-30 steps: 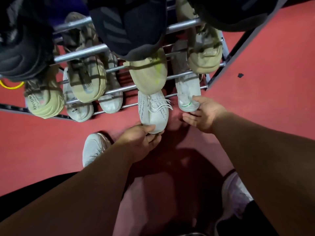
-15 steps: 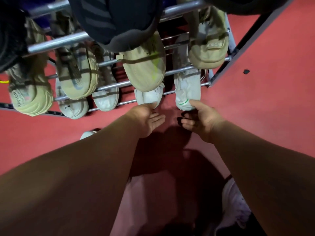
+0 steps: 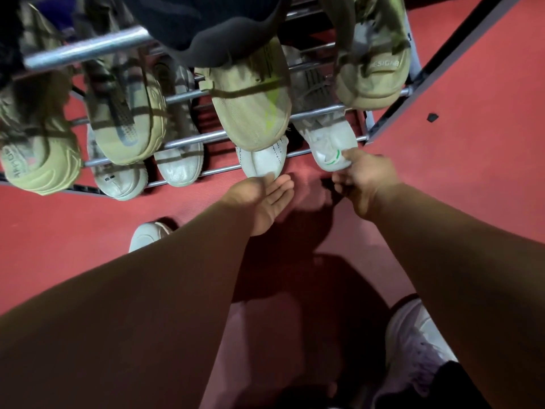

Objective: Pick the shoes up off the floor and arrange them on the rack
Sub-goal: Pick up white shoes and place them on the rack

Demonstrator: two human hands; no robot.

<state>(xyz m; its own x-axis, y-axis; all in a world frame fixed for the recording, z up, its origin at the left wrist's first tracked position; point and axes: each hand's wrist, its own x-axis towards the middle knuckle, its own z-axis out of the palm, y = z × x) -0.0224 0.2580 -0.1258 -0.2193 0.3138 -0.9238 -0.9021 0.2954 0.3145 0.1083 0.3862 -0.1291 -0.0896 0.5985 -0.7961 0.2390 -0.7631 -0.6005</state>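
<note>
The white speckled shoe [image 3: 262, 161] sits on the lowest rails of the rack [image 3: 88, 51], its near end poking out over the front rail. My left hand [image 3: 261, 199] is right below that end, palm turned up, fingers straight and spread wide, with the fingertips touching the shoe. To the right of that hand, my right hand [image 3: 364, 180] is at the white shoe with the green stripe [image 3: 331, 150], which lies on the same rails. The thumb rests on the shoe's near end and the fingers are curled under. I cannot tell whether they actually grip it.

Left of and nearer than my left hand, another white shoe [image 3: 146, 234] lies on the red floor [image 3: 472, 143], partly hidden by my forearm. Beyond both hands, tan shoes [image 3: 253, 107] fill the upper rails. Nearer than my right hand, a white sneaker [image 3: 418, 343] is on the floor.
</note>
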